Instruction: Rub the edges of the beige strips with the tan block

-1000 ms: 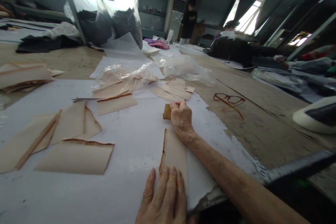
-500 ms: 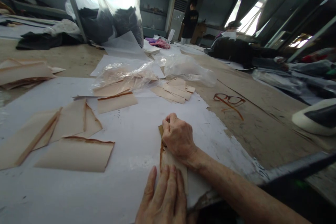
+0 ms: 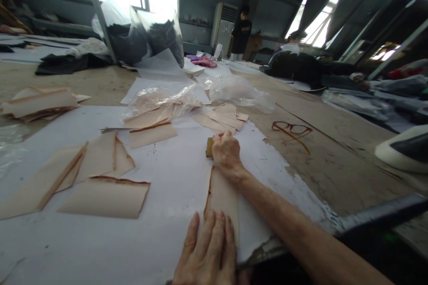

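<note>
White paper sheeting (image 3: pixel 174 178) is spread with several edge-stained tan pieces (image 3: pixel 103 196) left of the narrow tan strip (image 3: pixel 222 196), which is pinned flat by the left hand (image 3: pixel 209 254) while a yellowish sponge (image 3: pixel 209 147) is clenched in the right hand (image 3: pixel 226 151) beyond its far end, staining judged partly done

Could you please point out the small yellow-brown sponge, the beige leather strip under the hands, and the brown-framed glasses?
Small yellow-brown sponge (image 3: pixel 209 147): head view, its exposed left end.
Beige leather strip (image 3: pixel 223 193): head view, its middle.
Brown-framed glasses (image 3: pixel 292 128): head view, the bridge.
</note>
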`<move>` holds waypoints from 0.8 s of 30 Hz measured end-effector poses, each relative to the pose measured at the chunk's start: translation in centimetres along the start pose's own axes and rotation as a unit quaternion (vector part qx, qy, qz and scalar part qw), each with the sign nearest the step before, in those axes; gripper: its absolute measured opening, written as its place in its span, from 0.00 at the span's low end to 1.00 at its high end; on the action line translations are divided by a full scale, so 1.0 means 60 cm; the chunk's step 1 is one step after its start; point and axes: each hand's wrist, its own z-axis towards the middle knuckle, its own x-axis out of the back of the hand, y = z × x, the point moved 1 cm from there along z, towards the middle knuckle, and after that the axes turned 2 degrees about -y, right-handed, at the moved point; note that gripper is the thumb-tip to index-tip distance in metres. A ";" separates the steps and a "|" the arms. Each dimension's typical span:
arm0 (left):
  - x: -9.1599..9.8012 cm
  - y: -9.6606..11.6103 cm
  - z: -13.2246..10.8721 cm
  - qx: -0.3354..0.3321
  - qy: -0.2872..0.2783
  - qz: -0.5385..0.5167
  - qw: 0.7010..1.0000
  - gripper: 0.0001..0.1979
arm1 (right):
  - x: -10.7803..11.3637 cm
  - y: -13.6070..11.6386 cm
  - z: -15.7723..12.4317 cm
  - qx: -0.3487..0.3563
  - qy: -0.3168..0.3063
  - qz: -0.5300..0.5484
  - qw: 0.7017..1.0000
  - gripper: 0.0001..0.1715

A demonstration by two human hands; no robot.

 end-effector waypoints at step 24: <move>-0.024 -0.008 0.002 -0.028 0.067 0.031 0.997 0.17 | -0.010 -0.003 -0.018 0.118 0.006 -0.205 0.972 0.09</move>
